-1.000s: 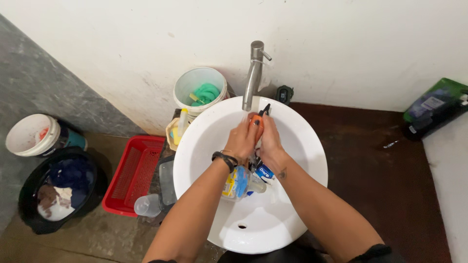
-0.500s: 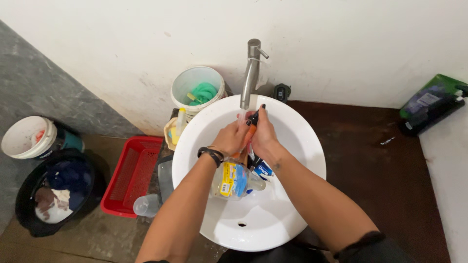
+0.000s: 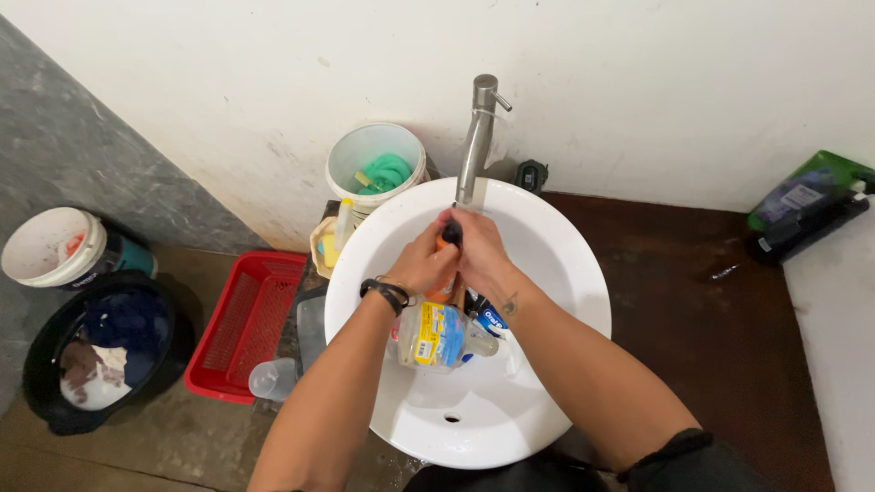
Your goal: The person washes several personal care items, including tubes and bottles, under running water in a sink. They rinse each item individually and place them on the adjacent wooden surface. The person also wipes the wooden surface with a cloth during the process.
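Both hands closed: left hand [image 3: 424, 264] and right hand [image 3: 478, 251] grip what looks like a brush [image 3: 450, 235] over the sink [image 3: 565, 273], brown surface [image 3: 693, 310] beside it.

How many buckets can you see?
3: a white bucket with green stuff behind the sink, a white bucket at far left, and a black bucket of cloths below it. More may be hidden.
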